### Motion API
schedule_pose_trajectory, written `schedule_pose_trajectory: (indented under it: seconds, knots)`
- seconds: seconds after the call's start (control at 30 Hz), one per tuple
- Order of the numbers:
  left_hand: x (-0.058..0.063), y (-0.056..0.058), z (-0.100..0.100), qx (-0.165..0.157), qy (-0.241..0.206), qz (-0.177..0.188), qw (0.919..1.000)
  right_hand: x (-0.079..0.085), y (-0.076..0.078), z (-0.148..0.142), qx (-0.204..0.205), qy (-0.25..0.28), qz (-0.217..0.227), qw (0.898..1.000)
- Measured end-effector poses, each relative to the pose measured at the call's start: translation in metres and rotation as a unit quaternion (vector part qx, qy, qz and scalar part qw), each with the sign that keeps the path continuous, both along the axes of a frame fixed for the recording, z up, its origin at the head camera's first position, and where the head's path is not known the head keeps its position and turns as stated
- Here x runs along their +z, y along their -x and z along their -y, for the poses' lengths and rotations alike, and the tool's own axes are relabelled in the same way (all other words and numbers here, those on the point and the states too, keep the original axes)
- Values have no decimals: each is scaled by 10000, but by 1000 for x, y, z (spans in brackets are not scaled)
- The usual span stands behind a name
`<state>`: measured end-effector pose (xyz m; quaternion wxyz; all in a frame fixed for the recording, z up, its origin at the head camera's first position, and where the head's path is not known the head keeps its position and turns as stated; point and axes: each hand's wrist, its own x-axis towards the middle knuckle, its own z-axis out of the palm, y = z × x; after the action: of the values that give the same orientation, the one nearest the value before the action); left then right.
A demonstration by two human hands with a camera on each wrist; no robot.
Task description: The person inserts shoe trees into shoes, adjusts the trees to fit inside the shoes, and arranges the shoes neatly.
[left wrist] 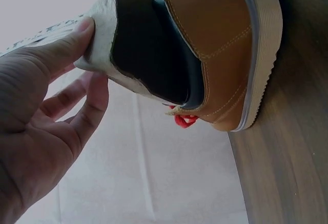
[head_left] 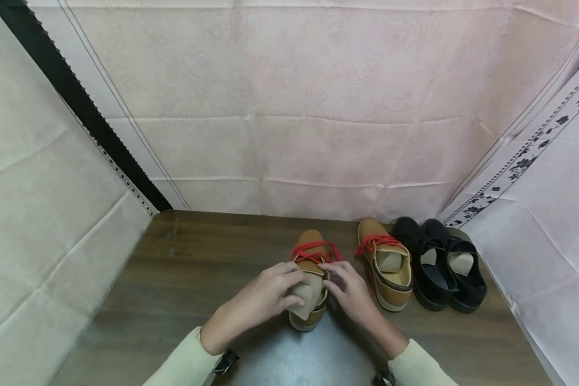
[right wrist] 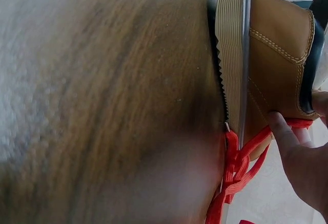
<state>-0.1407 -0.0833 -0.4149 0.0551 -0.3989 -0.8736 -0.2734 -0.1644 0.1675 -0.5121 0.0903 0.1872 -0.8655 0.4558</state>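
Observation:
A tan shoe (head_left: 311, 237) with red laces (right wrist: 237, 170) stands on the table, toe pointing away from me. Out of its opening slants a pale, hollow moulded-paper shoe insert (head_left: 312, 292), dark on its inner side in the left wrist view. My left hand (head_left: 270, 292) pinches the insert's upper edge between thumb (left wrist: 82, 29) and fingers. On the shoe's right side, my right hand (head_left: 351, 294) grips the collar beside the laces, one fingertip pressing the outer leather in the right wrist view. The insert's lower end is hidden inside the shoe.
To the right stands a second tan shoe (head_left: 399, 298) with red laces and a pale insert. Beside it is a pair of black shoes (head_left: 468, 295), also with inserts. Pale cloth (head_left: 313, 150) hangs behind the wooden table (head_left: 183, 279) and along both sides.

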Motion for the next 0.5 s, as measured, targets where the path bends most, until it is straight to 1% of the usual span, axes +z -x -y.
schedule_pose_trajectory:
  seconds: [0.33,0.5]
  knots:
    - [-7,0,-14,283,-84,49,9996,-1,1,-1,-18,3,90,10000]
    - [-10,-1,-18,354,-117,-77,9993,-2,1,-1,-27,-1,119,9999]
